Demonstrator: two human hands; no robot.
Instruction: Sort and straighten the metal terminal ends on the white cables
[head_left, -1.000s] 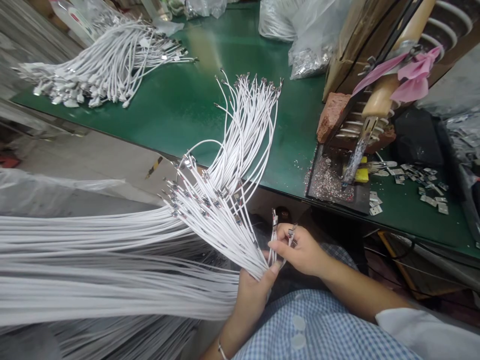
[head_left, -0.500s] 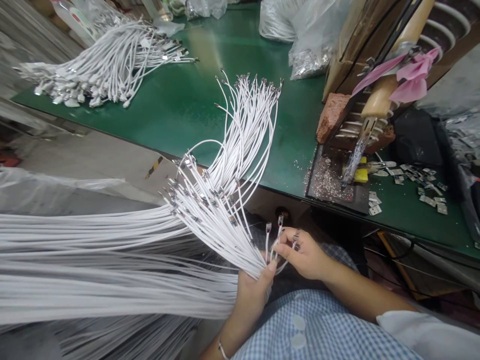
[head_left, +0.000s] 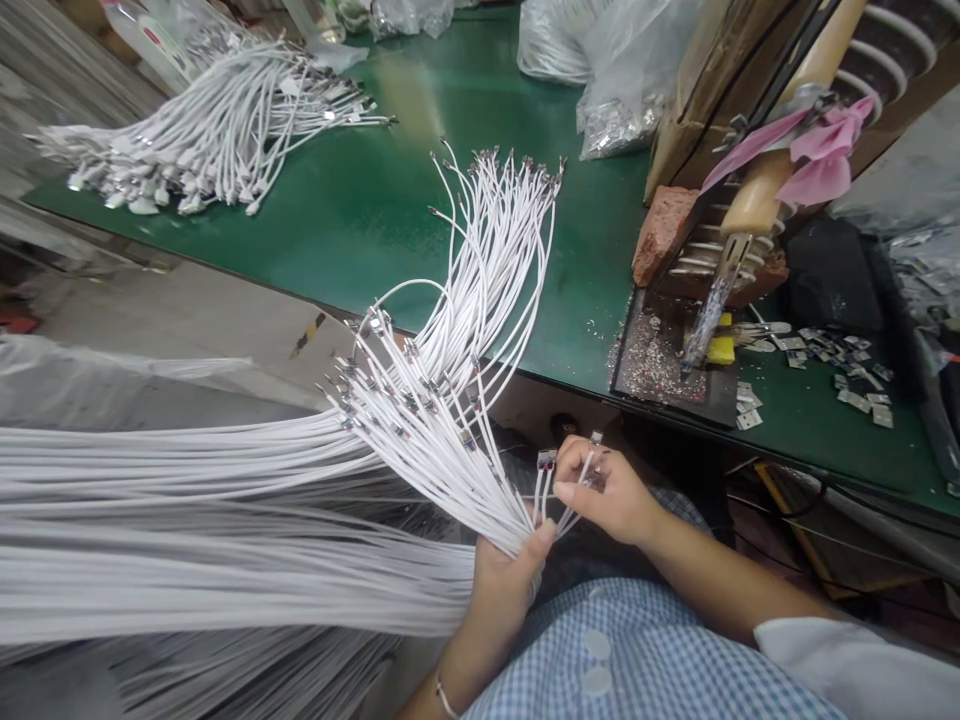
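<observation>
A thick bundle of white cables [head_left: 457, 475] is gripped in my left hand [head_left: 506, 585], thumb pressed across it. The cables fan out to the upper left, with small metal connectors at their tips. To the right of that thumb, my right hand [head_left: 604, 490] has its fingers curled around a few cable ends [head_left: 576, 505] pulled apart from the bundle. Two cable tips with connectors [head_left: 546, 460] stand up side by side between the hands. The fingers partly hide what the right hand pinches.
Another bunch of white cables [head_left: 502, 250] lies over the edge of the green table [head_left: 360, 250]. A cable pile [head_left: 210, 140] is at the back left. A soldering iron [head_left: 712, 310] is mounted at the right beside a brick [head_left: 664, 232]; loose metal connectors [head_left: 855, 365] lie beyond it. Long cables [head_left: 187, 560] stretch left.
My right hand has shifted slightly right. Two connector tips that stood apart now sit side by side, left of its fingers. My left hand keeps its hold.
</observation>
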